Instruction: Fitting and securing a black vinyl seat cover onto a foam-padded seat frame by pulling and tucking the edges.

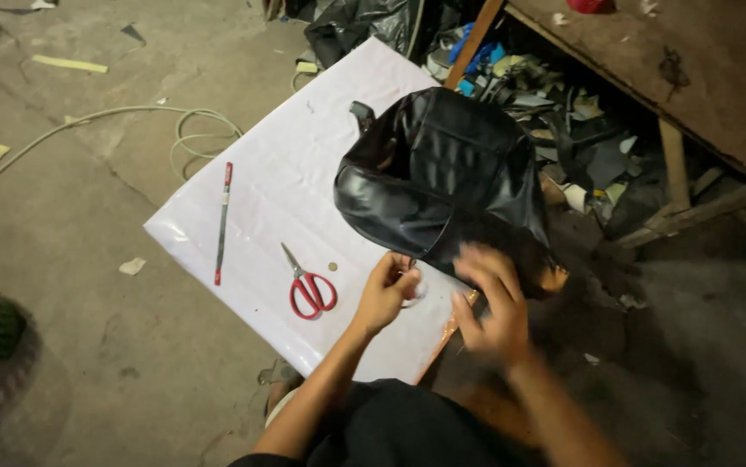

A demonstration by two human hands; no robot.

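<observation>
Left hand point(388, 290): fingers pinched together on the lower edge of a black glossy leather cover point(442, 177), steadying it. Right hand point(492, 298): blurred, fingers spread, apparently flat against the same edge. Cover rests on a white sheet-covered board point(286, 164). Beside the left hand: red-handled scissors point(308, 284), red-and-black pen point(223, 223).

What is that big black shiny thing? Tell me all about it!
The black cover looks like glossy leather or vinyl, bulging and wrinkled, with stitched seams and light glinting off it. It sits slumped on the far right part of the white board, spilling over the edge. The left hand pinches at its lower hem, maybe with something small, and the blurred right hand presses on that hem too. What is inside is hidden.
</observation>
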